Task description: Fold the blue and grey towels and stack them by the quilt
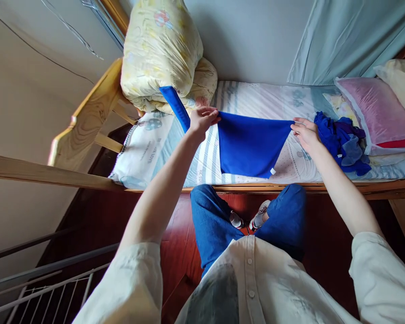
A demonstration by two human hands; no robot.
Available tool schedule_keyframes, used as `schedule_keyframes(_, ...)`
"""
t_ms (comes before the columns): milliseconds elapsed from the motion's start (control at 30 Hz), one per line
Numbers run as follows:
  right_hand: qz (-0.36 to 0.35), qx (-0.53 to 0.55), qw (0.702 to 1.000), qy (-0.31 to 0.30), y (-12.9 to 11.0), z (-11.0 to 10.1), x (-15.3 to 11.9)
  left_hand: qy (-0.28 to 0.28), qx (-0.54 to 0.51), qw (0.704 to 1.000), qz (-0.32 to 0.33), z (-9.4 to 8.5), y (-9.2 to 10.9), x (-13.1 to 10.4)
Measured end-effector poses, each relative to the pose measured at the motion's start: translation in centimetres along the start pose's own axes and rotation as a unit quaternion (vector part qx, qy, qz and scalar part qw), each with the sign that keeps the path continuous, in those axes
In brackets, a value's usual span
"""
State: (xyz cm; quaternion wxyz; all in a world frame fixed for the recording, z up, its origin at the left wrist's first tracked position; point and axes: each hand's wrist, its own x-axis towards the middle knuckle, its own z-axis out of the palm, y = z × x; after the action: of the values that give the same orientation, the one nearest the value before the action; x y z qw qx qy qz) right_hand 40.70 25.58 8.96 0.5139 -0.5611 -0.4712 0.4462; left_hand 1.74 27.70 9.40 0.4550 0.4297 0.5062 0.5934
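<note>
A blue cloth (251, 146) with a small white tag at its lower right corner is stretched between my two hands above the bed. My left hand (202, 120) pinches its upper left corner. At the upper right corner, the fingers of my right hand (305, 132) are closed on the edge. Left of my left hand lies a folded strip of blue cloth (175, 108), partly hidden behind that hand. A crumpled heap of blue cloths (344, 141) rests on the bed just right of my right hand.
The bed (148, 153) has a patterned sheet and a wooden end board (87, 117). A rolled yellow quilt (162, 49) stands at its left end, a pink pillow (381, 110) at its right. A pale green curtain (354, 40) hangs behind. A white metal rack (57, 292) is at lower left.
</note>
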Motion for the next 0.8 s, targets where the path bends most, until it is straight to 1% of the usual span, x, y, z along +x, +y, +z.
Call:
schedule_keyframes(67, -0.027, -0.008, 0.999, 0.018, -0.2, 1.0, 1.8, 0.017, -0.016, 0.999, 0.034, 0.6, 0.3, 2.1)
schedule_keyframes(133, -0.075, -0.008, 0.997, 0.033, -0.4, 1.6, 2.6, 0.03, -0.009, 0.998, 0.058, 0.4, 0.8, 3.2)
schedule_keyframes(200, -0.12, -0.011, 0.992, 0.038, -0.1, 2.0, 2.4, 0.032, 0.002, 0.997, 0.077, -0.4, 0.8, 2.9)
schedule_keyframes(267, -0.135, -0.026, 0.99, 0.035, 1.1, 2.2, 1.3, 0.029, 0.012, 0.996, 0.088, -1.5, -0.6, 1.4)
schedule_keyframes(333, -0.108, -0.056, 0.992, 0.027, 3.4, 2.4, -0.5, 0.029, 0.028, 0.996, 0.075, -2.8, -3.5, -1.0)
schedule_keyframes(367, -0.083, -0.072, 0.994, 0.023, 5.0, 2.6, -1.5, 0.03, 0.037, 0.997, 0.059, -3.3, -5.5, -2.4)
schedule_keyframes(433, -0.025, -0.099, 0.995, 0.017, 8.6, 3.1, -3.9, 0.034, 0.07, 0.997, 0.011, -3.9, -10.0, -5.4)
schedule_keyframes(533, 0.06, -0.119, 0.991, 0.029, 14.5, 4.2, -7.7, 0.04, 0.142, 0.983, -0.109, -3.7, -16.8, -10.1)
schedule_keyframes(600, 0.13, -0.122, 0.983, 0.035, 17.9, 4.9, -9.9, 0.061, 0.171, 0.962, -0.204, -3.3, -20.4, -13.0)
schedule_keyframes(633, 0.166, -0.124, 0.978, 0.037, 19.3, 5.1, -10.9, 0.079, 0.18, 0.95, -0.242, -3.1, -21.7, -14.2)
schedule_keyframes(667, 0.191, -0.125, 0.973, 0.044, 20.4, 5.2, -11.6, 0.089, 0.186, 0.942, -0.266, -3.0, -22.9, -15.2)
schedule_keyframes(733, 0.213, -0.117, 0.968, 0.062, 22.0, 5.2, -12.4, 0.104, 0.2, 0.933, -0.281, -2.9, -24.4, -16.3)
schedule_keyframes(800, 0.209, -0.1, 0.97, 0.076, 22.8, 5.0, -12.4, 0.107, 0.201, 0.934, -0.274, -3.0, -25.1, -16.3)
